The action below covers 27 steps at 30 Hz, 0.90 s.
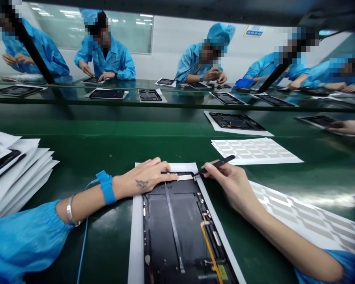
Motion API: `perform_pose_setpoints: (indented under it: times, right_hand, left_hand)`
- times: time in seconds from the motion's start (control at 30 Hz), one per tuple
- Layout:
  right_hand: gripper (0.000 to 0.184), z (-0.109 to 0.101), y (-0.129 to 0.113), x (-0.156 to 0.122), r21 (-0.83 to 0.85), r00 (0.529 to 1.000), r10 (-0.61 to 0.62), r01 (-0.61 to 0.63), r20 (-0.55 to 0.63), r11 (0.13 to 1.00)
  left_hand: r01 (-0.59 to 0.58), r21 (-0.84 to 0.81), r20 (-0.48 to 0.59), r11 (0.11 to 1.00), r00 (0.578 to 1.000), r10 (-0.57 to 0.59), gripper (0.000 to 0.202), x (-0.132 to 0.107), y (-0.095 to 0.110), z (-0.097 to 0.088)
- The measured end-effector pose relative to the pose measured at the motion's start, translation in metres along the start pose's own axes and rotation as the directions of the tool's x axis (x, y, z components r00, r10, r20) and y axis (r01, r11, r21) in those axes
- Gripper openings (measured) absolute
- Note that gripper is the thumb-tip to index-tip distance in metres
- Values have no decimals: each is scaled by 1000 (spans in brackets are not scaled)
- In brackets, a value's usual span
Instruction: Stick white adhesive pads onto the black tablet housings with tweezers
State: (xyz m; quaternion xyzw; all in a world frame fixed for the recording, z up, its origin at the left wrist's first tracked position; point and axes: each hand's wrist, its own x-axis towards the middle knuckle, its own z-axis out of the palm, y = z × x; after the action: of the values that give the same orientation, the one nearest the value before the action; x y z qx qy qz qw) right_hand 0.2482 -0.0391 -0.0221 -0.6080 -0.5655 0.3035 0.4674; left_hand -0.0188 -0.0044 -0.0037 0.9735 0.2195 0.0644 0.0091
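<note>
The left hand (pixel 144 177) lies nearly flat, its grip spread and pressing down rather than pinching, with the fingertips (pixel 170 176) on a pale adhesive strip (pixel 185 177) along the top edge of a black tablet back housing (pixel 171 232). The right hand (pixel 227 185) pinches slim black tweezers (pixel 217 164) between thumb and fingers, their tips reaching left to the strip, just beside the left grip. Directly below both grips, the housing sits on a white sheet (pixel 137 240) on a green bench (pixel 106 157). The strip looks thin, soft and liable to cling, so its edge seems the best place for the tweezer tips. The housing looks light but stiff, and its yellow flex cable (pixel 211 252) looks fragile, so the outer rim seems the safer hold. To the right of the right grip lies a sheet of pale pads (pixel 307 221); left of the left grip, stacked white sheets (pixel 26 177) carry more panels.
</note>
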Motion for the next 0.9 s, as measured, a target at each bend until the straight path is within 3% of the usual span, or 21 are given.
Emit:
perform_pose_setpoints:
  times: [0.17,0.27,0.33,0.4,0.43,0.5,0.57,0.67,0.73,0.8,0.83,0.9]
  right_hand:
    - [34,-1,-2,-1,39,1000,-5,4,5,999]
    - [28,-6,-8,-5,-75,981,-180,186,78,980]
    - [17,-10,-11,-9,-148,899,-407,429,161,891]
    - [8,-13,-12,-13,-161,754,-607,651,250,742]
    - [11,-14,-12,-15,-160,684,-670,724,287,671]
    - [17,-14,-10,-16,-181,591,-728,804,348,567]
    - [21,-14,-8,-16,-218,543,-743,839,392,498]
    - [24,-14,-7,-16,-258,511,-743,860,433,441]
    - [23,-14,-8,-17,-254,510,-740,860,438,442]
    - [18,-15,-9,-16,-242,574,-717,818,396,521]
    - [13,-16,-9,-15,-244,640,-687,768,344,592]
    - [10,-17,-8,-11,-237,814,-551,581,183,779]
  left_hand:
    - [-15,14,14,1000,1000,15,59,-1,-2,0]
    - [-12,7,11,1000,1000,12,57,-1,-2,0]
    - [-11,1,7,1000,1000,11,55,-1,-1,0]
    - [-6,-3,6,1000,1000,6,53,-1,-1,1]
    - [-6,-8,5,1000,1000,6,53,-1,-2,2]
    - [-12,-17,-1,1000,1000,12,51,-1,-3,4]
    - [-21,-24,-14,1000,1000,20,50,-1,-3,6]
    - [-24,-26,-20,999,1000,23,50,-1,-3,7]
    - [-17,-20,-6,1000,1000,16,51,-2,-3,6]
    - [-13,-2,13,1000,1000,13,51,-3,-3,4]
    - [-15,16,22,1000,1000,15,51,-2,-3,4]
    - [-26,70,40,997,999,23,51,0,-1,1]
